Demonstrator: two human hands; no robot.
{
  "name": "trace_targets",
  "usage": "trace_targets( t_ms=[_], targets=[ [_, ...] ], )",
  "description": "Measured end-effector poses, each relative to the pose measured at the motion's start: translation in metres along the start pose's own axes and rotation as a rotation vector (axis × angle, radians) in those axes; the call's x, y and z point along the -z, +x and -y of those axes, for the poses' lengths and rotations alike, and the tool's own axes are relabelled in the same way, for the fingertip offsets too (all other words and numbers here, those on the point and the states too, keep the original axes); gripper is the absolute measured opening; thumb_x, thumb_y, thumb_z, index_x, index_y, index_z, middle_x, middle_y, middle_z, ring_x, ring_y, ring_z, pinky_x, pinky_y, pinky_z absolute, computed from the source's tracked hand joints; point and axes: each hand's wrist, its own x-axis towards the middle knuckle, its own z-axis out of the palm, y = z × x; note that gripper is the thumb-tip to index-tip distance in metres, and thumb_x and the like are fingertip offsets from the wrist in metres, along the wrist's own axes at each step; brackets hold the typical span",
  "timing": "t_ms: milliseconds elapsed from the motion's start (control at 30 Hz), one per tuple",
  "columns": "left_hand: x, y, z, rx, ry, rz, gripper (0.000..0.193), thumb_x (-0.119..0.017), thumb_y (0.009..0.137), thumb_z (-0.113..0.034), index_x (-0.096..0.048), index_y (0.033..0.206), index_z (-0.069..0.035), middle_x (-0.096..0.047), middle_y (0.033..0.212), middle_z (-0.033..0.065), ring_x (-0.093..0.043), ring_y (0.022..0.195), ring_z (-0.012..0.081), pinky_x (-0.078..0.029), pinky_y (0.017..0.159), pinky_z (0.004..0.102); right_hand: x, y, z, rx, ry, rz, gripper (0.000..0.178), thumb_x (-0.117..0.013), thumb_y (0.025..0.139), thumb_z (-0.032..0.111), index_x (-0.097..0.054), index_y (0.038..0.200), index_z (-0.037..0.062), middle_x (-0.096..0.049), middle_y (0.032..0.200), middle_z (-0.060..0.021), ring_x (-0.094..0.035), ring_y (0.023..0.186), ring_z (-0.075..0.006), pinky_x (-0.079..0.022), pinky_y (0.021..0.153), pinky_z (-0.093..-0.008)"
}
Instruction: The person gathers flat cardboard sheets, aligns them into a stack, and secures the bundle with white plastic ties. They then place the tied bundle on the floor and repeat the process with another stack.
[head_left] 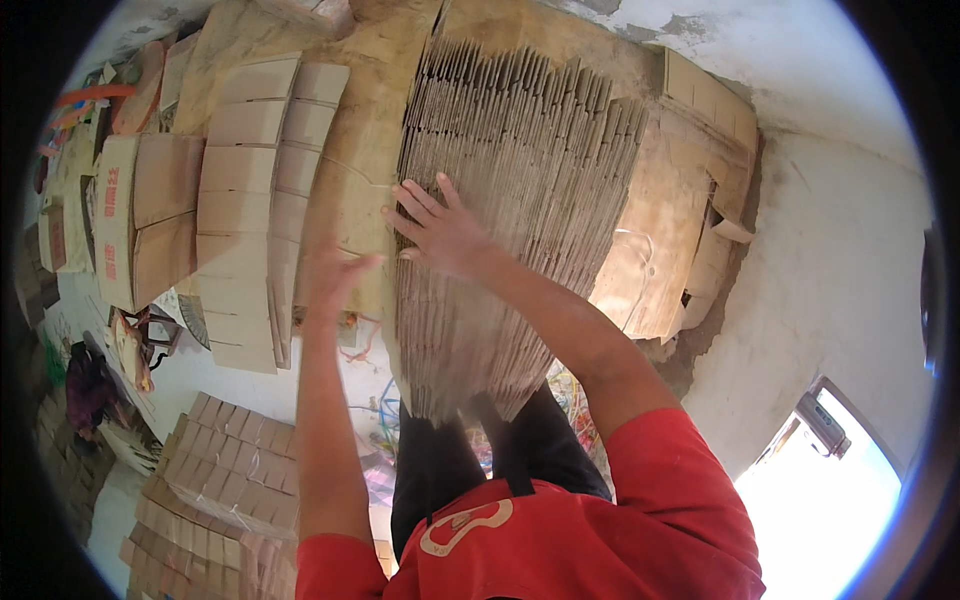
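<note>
A large stack of flattened cardboard pieces (510, 200) stands on edge, packed side by side, on a wooden tabletop (365, 130). My right hand (440, 228) lies on the stack's left part with its fingers spread, gripping nothing. Just left of the stack, over the tabletop, is my left hand (338, 275). Motion smears its fingers, though the thumb points toward the stack. The near end of the stack reaches my legs and looks blurred there.
Folded cardboard strips (240, 200) lie left of the tabletop, beside a printed carton (150, 215). Tied cardboard bundles (230, 460) are piled at the lower left. More cardboard (710, 120) leans by the right wall. Another person (90, 395) is at the far left. A bright doorway (820, 490) opens lower right.
</note>
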Motion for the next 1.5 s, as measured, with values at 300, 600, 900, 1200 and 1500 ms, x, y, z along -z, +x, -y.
trace_targets(
  t_ms=[300,600,900,1200,1500],
  targets=[
    [-0.021,0.022,0.02,0.12,-0.364,0.168,0.096,-0.084,0.063,-0.012,-0.037,0.145,-0.003,-0.051,0.136,0.0158,-0.055,0.111,0.0259,-0.048,0.092,0.0344,-0.007,0.001,0.002,-0.004,-0.153,-0.038,0.062,-0.033,0.101,0.041,-0.015,0.154,0.0138,-0.015,0.16,-0.0058,-0.005,0.149,-0.0235,0.007,0.118,-0.0545],
    [-0.013,0.015,0.028,0.052,-0.037,-0.155,0.066,-0.067,0.08,-0.007,-0.042,0.141,-0.001,-0.063,0.113,0.0168,-0.063,0.089,0.0227,-0.051,0.079,0.0295,-0.011,0.005,0.005,-0.01,-0.119,-0.025,0.058,-0.03,0.102,0.044,-0.034,0.147,0.0078,-0.025,0.157,-0.008,-0.006,0.148,-0.0262,0.007,0.118,-0.0558],
    [-0.055,-0.059,0.02,-0.244,0.009,-0.1,0.064,-0.059,0.081,0.002,-0.044,0.142,-0.007,-0.059,0.124,0.0211,-0.06,0.105,0.034,-0.05,0.09,0.0402,-0.015,-0.001,-0.002,-0.008,-0.026,-0.213,0.051,-0.048,0.096,0.032,-0.044,0.139,0.0048,-0.027,0.155,-0.0132,-0.012,0.148,-0.029,0.001,0.118,-0.0562],
    [-0.052,-0.031,0.023,0.121,-0.251,0.118,0.12,-0.088,0.063,-0.039,-0.015,0.153,-0.006,-0.049,0.133,0.019,-0.052,0.112,0.0243,-0.05,0.091,0.0375,-0.051,-0.186,-0.061,-1.284,0.672,-1.027,0.083,-0.073,0.081,0.032,-0.032,0.148,0.0049,-0.04,0.147,-0.0155,-0.039,0.135,-0.0285,-0.031,0.11,-0.041],
    [-0.064,-0.007,0.028,0.082,-0.481,0.243,0.105,-0.088,0.062,-0.02,-0.03,0.147,0.004,-0.053,0.135,0.0161,-0.05,0.121,0.0239,-0.038,0.104,0.0336,-0.081,-0.157,-0.031,-1.045,1.263,-0.648,0.074,-0.064,0.087,0.021,-0.025,0.148,0.0046,-0.053,0.13,-0.0147,-0.054,0.114,-0.024,-0.045,0.096,-0.0362]
  ],
)
